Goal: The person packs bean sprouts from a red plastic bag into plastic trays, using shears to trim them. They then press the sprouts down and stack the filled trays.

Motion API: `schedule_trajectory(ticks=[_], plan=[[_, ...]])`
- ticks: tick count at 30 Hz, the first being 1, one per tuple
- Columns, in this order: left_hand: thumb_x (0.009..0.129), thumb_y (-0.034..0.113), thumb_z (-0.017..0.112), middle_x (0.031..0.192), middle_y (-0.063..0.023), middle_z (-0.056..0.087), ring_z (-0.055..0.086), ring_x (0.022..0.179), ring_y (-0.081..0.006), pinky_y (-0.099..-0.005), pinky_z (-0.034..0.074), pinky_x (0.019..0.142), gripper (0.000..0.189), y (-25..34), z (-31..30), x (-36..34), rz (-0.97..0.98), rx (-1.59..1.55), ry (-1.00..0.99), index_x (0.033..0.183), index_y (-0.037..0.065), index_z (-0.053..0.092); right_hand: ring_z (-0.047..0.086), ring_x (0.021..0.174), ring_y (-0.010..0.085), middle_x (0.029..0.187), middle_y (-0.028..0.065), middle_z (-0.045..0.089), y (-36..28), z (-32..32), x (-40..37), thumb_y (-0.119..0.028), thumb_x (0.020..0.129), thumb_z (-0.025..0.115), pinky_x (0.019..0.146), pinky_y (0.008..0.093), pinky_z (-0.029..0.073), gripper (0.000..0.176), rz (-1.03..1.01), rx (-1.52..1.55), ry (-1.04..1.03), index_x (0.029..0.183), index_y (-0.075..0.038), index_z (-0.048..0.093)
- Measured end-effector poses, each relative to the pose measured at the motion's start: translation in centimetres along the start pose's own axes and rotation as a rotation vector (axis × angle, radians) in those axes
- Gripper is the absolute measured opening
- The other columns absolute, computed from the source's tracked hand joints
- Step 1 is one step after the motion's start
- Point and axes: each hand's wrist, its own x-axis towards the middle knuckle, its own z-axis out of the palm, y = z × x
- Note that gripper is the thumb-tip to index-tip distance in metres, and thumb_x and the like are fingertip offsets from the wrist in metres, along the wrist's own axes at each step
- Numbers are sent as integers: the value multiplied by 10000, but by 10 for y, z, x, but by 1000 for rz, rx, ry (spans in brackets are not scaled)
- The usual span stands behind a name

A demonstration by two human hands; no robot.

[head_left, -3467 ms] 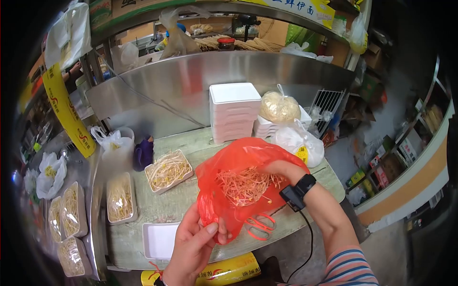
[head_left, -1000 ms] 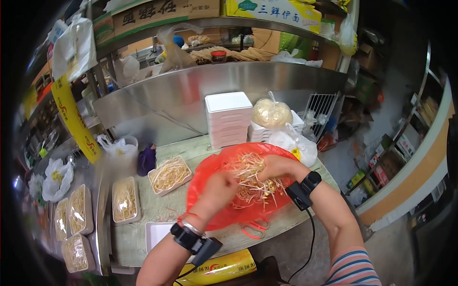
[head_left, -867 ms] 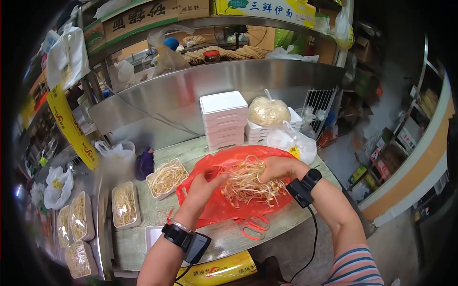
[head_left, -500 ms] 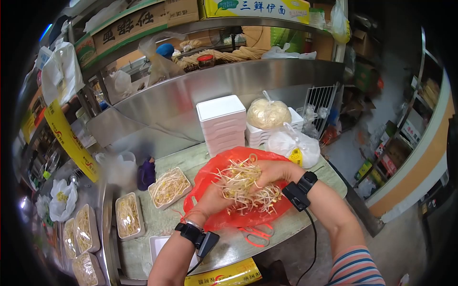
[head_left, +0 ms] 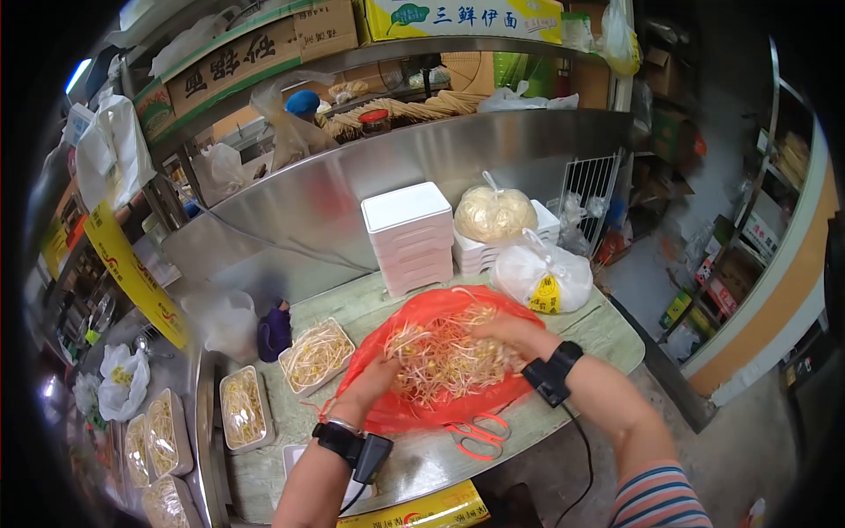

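Bean sprouts [head_left: 444, 365] lie loose in a heap inside an open red plastic bag [head_left: 396, 414] on the table. At the bag's left side, my left hand [head_left: 374, 380] is closed around its rim, with the fingertips partly hidden. My right hand [head_left: 512, 334] reaches over the right side of the bag; its fingers are smeared by motion among the sprouts and red film. Orange-handled scissors [head_left: 480, 437] rest just below the bag. To the left stands an unwrapped white tray of sprouts [head_left: 317, 355], beside a film-wrapped tray of sprouts [head_left: 244, 407].
Stacked white foam trays [head_left: 407, 238] stand behind the bag. A tied bag of pale food [head_left: 495, 213] sits on more trays, near a knotted white bag [head_left: 541, 275]. More wrapped trays [head_left: 163, 431] are at the left. A yellow box [head_left: 422, 510] is at the front edge.
The sprouts that were lifted in a clump between both hands now lie lower and spread in the bag. My hands have moved apart toward its sides.
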Motion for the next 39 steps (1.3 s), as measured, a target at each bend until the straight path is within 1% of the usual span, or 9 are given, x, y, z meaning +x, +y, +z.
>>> schedule_trajectory(ticks=[2,8,13,17,20,24,29,36,39], plan=[[982,141,538,1098,-104,695,626,987,-193,-334,509,869,367,7,18,9,207,-177,-35,1304,-10,627,736,860,190,1007,61,749,-9,50,5,-238,975,662,701,355,605,318,-413,149,118,1229,-47,674],[892,1,587,1006,-138,747,711,922,-229,-392,557,794,253,11,51,36,457,-223,368,1124,-43,676,723,992,185,1102,78,731,-29,100,10,-208,973,686,779,353,614,358,-117,768,-110,1292,-59,629],[878,121,688,996,-280,711,706,977,-437,-473,562,808,265,18,59,11,370,63,411,1074,-48,633,715,1015,210,1157,104,719,-21,127,-7,-250,922,791,823,352,603,515,-293,541,-1,1344,-43,579],[886,187,666,1011,-326,668,663,963,-494,-520,549,857,386,41,64,-13,371,457,358,1138,-96,595,716,1003,207,1111,97,722,-19,121,2,-204,909,803,807,350,602,459,-207,612,5,1285,-34,603],[870,239,717,1248,-358,584,627,1086,-487,-510,535,932,515,52,64,-26,279,484,175,1223,-95,546,725,947,206,1068,91,723,-10,110,5,-157,905,795,767,347,606,348,-126,684,7,1190,-39,637],[872,270,731,1228,-304,607,597,1123,-488,-478,515,972,522,63,65,-63,455,463,242,1218,-98,600,731,849,209,1037,97,715,-5,95,4,-114,902,777,699,352,620,336,-177,710,62,1186,-33,617],[888,191,728,1269,-267,584,587,1153,-447,-474,490,1014,529,87,37,-117,959,583,267,1324,-56,561,714,956,185,1104,84,711,-15,78,-23,-30,893,745,808,336,609,409,-242,389,65,1276,-41,601],[847,49,651,1210,-250,581,591,1126,-448,-481,506,969,444,36,14,-42,731,716,567,1282,-10,582,610,1137,129,1236,19,680,-8,73,-43,22,840,761,1026,305,488,621,-454,-162,-163,1417,-46,543],[874,67,635,1212,-247,621,611,1132,-433,-461,512,969,384,36,6,-22,728,394,596,1250,-9,608,604,1161,122,1272,23,675,-29,66,-57,25,823,760,1043,300,479,656,-376,-361,-326,1436,-42,535]])
